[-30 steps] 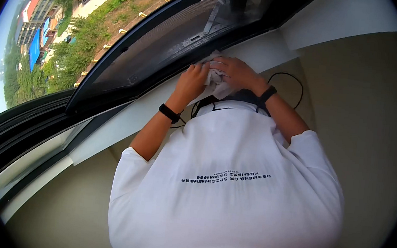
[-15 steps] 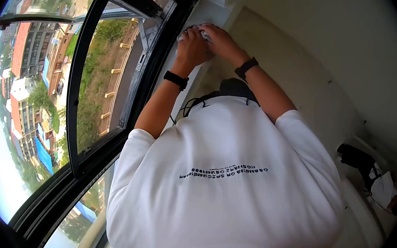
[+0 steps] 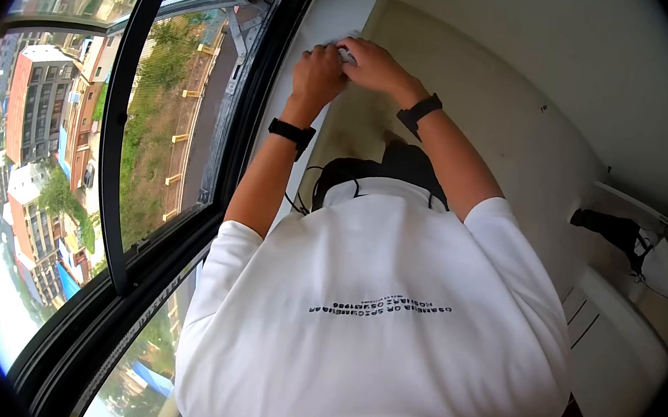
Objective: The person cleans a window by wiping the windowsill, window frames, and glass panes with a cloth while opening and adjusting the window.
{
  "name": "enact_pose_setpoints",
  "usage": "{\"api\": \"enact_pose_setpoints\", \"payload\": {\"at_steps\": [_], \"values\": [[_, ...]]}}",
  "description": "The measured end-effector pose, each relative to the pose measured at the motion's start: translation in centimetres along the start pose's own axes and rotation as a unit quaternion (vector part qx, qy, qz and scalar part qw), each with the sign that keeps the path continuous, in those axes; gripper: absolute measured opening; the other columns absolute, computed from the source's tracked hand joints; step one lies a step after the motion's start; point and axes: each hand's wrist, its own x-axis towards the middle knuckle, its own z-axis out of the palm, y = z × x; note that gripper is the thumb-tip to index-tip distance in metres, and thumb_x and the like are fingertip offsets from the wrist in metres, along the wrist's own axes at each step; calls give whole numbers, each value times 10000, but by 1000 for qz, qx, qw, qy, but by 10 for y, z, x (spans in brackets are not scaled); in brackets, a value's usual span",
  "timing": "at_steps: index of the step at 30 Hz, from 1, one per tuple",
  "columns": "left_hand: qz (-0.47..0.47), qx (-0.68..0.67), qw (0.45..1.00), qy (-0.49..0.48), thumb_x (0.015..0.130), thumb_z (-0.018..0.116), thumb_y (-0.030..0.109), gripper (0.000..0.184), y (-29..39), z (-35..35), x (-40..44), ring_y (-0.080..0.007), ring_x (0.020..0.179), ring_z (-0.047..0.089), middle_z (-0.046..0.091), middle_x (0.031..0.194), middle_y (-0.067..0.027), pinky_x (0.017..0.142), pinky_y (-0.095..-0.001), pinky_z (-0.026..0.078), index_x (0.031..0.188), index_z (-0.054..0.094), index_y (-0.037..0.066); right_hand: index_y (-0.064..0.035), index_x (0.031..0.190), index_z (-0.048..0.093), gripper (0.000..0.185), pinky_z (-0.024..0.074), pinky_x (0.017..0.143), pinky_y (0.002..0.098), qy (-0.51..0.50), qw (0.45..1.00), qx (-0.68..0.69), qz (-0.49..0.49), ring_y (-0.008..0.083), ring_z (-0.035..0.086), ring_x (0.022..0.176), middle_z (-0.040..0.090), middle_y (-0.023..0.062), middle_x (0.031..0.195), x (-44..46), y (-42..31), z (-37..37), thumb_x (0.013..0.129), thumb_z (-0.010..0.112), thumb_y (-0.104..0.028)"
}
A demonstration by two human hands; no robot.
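Note:
Close together over the pale window sill [image 3: 316, 26], both of my hands are closed around a crumpled grey-white cloth [image 3: 346, 54]. My left hand [image 3: 319, 76] grips it from the window side, with its knuckles up. My right hand [image 3: 373, 66] holds the other side, thumb and fingers bent over it. Only a small bit of the cloth shows between the hands; my fingers hide the rest. A black band sits on each wrist.
On the left stands a black-framed window [image 3: 122, 116] with its sash open outward on a metal stay [image 3: 240, 39]. Buildings and greenery lie far below outside. A pale wall [image 3: 483, 78] runs on the right. Another person in dark and white clothing [image 3: 655, 259] is at the far right.
My hands have stayed together on the cloth and shifted slightly, with less of the cloth showing at the left hand. The camera view has tilted a little, showing more of the room's right side.

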Motion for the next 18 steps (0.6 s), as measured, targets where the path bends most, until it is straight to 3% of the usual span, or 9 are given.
{"api": "enact_pose_setpoints", "payload": {"at_steps": [5, 9, 16, 18], "values": [[-26, 14, 999, -16, 747, 764, 165, 343, -1, -2, -48, -419, 848, 707, 699, 929, -206, 754, -483, 588, 1037, 652, 21, -8, 1303, 569, 562, 497, 1015, 452, -93, 995, -27, -16, 399, 602, 1170, 647, 206, 1227, -28, -29, 11, 791, 708, -192], [-76, -38, 996, -31, 733, 771, 184, 368, -2, -19, -88, -428, 854, 699, 701, 927, -219, 766, -490, 579, 1043, 667, 14, -39, 1336, 541, 638, 491, 1013, 455, -89, 985, -43, -138, 385, 584, 1195, 617, 176, 1293, -51, -22, 34, 744, 758, -135], [-131, -156, 972, -116, 741, 741, 226, 421, -8, -58, -98, -440, 883, 708, 725, 917, -272, 806, -491, 572, 1083, 722, -19, -52, 1449, 444, 846, 471, 1050, 452, -98, 985, 15, -138, 383, 544, 1231, 581, 167, 1335, -70, -42, 45, 692, 813, -135], [-165, -170, 958, -160, 762, 733, 244, 427, -8, -63, -89, -447, 882, 707, 724, 925, -276, 804, -496, 571, 1102, 723, -15, -71, 1522, 372, 981, 463, 1057, 456, -115, 984, 43, -126, 379, 535, 1246, 565, 183, 1357, -70, -41, 38, 685, 864, -208]]}}
